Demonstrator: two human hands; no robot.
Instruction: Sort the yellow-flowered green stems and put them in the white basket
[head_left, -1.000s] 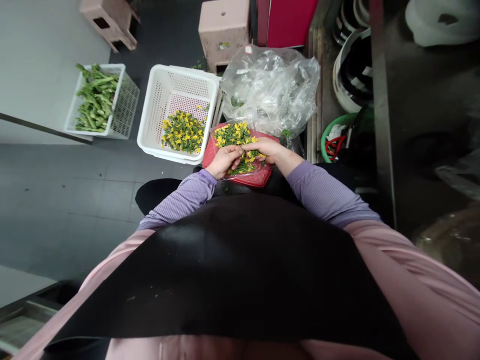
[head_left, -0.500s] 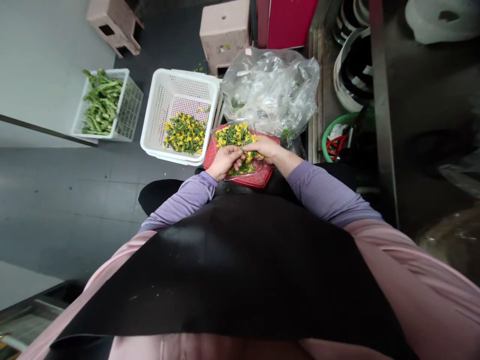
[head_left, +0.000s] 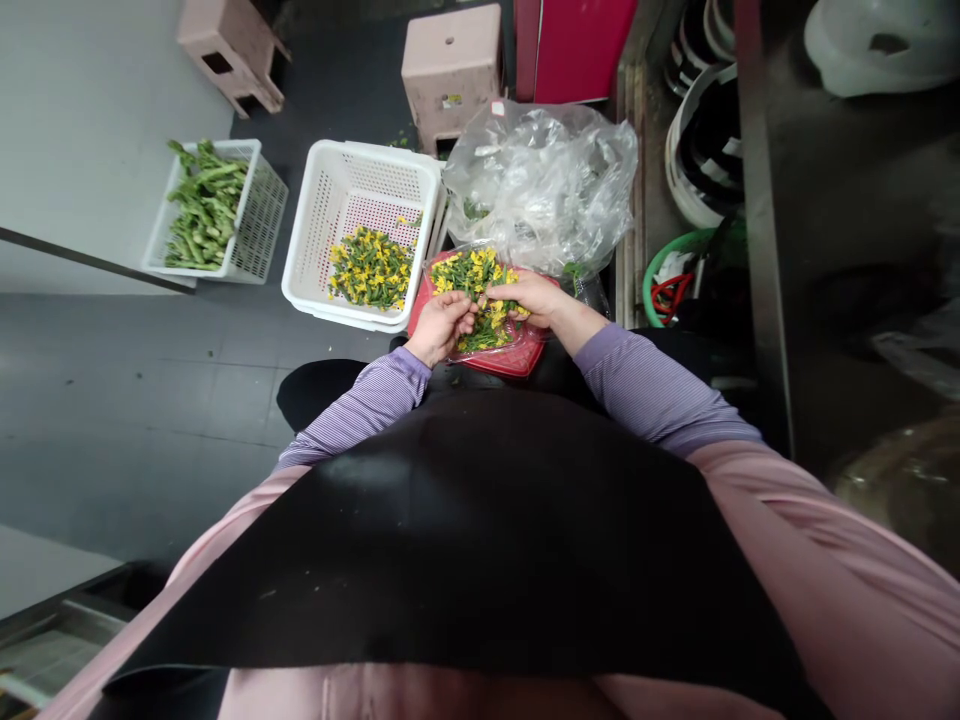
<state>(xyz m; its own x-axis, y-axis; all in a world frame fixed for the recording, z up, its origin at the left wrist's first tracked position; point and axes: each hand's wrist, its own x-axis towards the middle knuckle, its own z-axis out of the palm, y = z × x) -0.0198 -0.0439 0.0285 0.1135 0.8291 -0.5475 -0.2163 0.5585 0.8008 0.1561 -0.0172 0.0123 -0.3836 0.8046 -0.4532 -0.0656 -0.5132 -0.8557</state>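
Two hands operate above the red surface (head_left: 519, 362): my left hand (head_left: 442, 322) pinched narrow, my right hand (head_left: 537, 296) gripping yellow-flowered stems (head_left: 517, 311).

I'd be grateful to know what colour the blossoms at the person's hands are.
The blossoms are bright yellow; they show best in the head view.

Flowers (head_left: 370, 268) in big basket (head_left: 296, 225) on my L, stalks (head_left: 208, 205) in basket farther L, plastic bag (head_left: 544, 185) behind tray (head_left: 517, 360), bucket (head_left: 651, 290) to R, stool (head_left: 451, 60) beyond bag.
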